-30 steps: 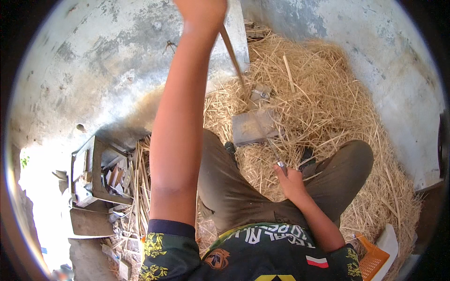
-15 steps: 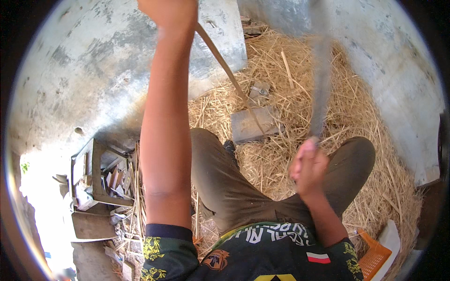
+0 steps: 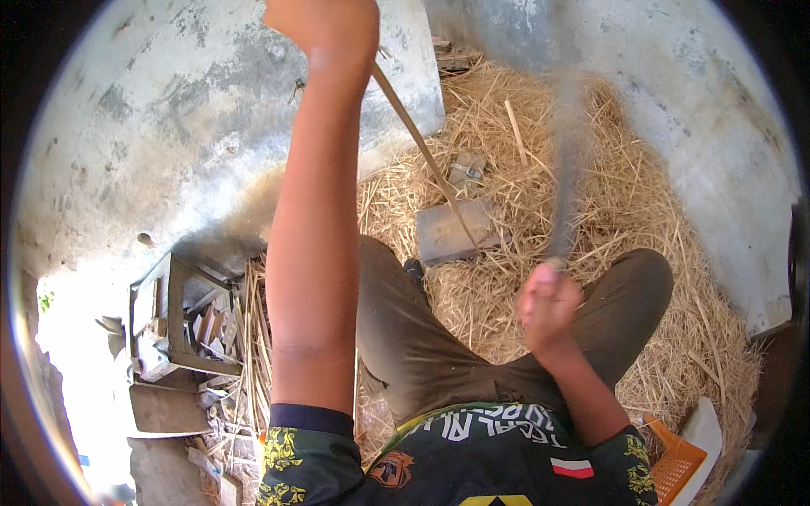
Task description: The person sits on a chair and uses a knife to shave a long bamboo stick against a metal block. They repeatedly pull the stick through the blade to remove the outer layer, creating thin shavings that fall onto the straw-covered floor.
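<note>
My left hand (image 3: 331,25) is raised far up at the top edge, closed around a long thin strip of wood or bamboo (image 3: 413,131). Its fingers are mostly turned out of sight. The strip slants down, and its lower end rests on a grey-brown block (image 3: 443,234) between my legs. My right hand (image 3: 548,304), above my right thigh, is wrapped round the handle of a long-bladed knife, like a machete (image 3: 567,185). The blade points away from me and is smeared by motion, to the right of the strip and apart from it.
Straw-like shavings (image 3: 624,169) cover the ground around my legs. Grey walls (image 3: 194,110) stand ahead and at both sides. A wooden frame (image 3: 175,312) with scraps lies at the left, long strips (image 3: 253,316) beside it. An orange perforated basket (image 3: 675,464) sits at the lower right.
My left hand and forearm have shifted slightly to the right, still with the strip. My right hand has moved slightly down and left, and the machete blade is more blurred.
</note>
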A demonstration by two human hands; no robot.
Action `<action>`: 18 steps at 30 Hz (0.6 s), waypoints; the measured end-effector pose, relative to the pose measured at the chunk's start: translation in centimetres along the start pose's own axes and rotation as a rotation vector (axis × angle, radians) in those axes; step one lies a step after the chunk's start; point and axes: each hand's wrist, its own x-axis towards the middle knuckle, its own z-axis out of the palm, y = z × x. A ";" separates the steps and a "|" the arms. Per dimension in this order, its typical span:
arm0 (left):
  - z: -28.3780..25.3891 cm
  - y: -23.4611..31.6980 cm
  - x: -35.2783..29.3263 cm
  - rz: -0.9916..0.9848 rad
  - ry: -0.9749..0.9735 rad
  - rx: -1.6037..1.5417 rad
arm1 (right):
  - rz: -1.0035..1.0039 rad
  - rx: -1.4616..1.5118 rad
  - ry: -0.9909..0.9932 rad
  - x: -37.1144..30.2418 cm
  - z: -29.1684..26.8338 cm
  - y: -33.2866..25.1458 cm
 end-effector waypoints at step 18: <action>-0.8 2.6 -1.4 -0.337 -0.243 -0.780 | 0.398 -0.086 -0.265 0.1 0.0 3.9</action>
